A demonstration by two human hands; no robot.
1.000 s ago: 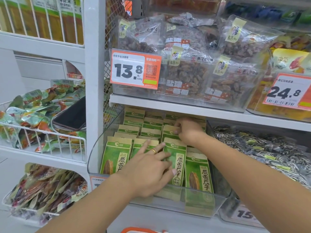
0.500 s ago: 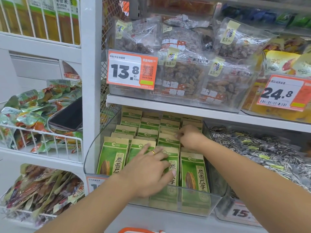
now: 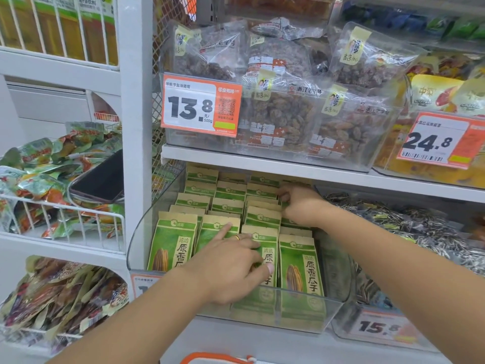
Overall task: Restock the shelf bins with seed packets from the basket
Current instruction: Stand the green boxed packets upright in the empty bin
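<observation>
In the clear shelf bin (image 3: 147, 232) at 6 o'clock, green seed packets (image 3: 172, 245) stand in nearly full rows; left hand (image 3: 231, 269) presses flat on front packets, right hand (image 3: 299, 203) pinches one at the back, the basket (image 3: 210, 358) barely visible.

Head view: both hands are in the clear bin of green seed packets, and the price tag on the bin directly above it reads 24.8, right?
Not quite. In the head view both hands, left and right, are in the clear bin of green seed packets, but the price tag directly above reads 13.8. The 24.8 tag sits further right.
</observation>
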